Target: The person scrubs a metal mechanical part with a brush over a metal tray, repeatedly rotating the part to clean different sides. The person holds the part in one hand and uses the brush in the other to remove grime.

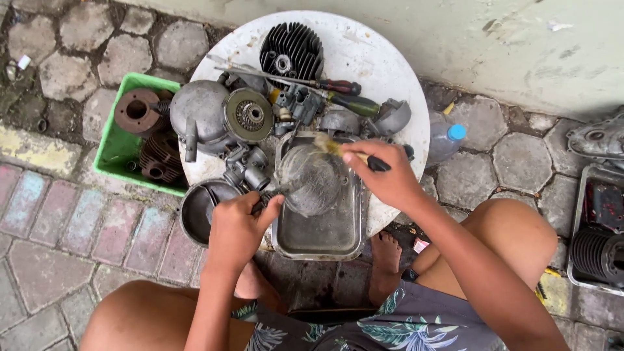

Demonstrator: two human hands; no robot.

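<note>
My left hand [237, 231] grips the edge of a round grey metal engine cover [312, 179] and holds it over a shallow metal tray [325, 237]. My right hand [383, 172] holds a small paintbrush [338, 149], whose pale bristles rest on the upper edge of the cover. The tray sits at the near side of a round white table [383, 71].
On the table lie a black finned cylinder head [292, 49], screwdrivers [341, 91], a grey engine case [201, 114] and small metal parts. A green crate [123, 146] of rusty cylinders stands left, a plastic bottle [447, 140] right. More parts sit in a tray [595, 250] at far right.
</note>
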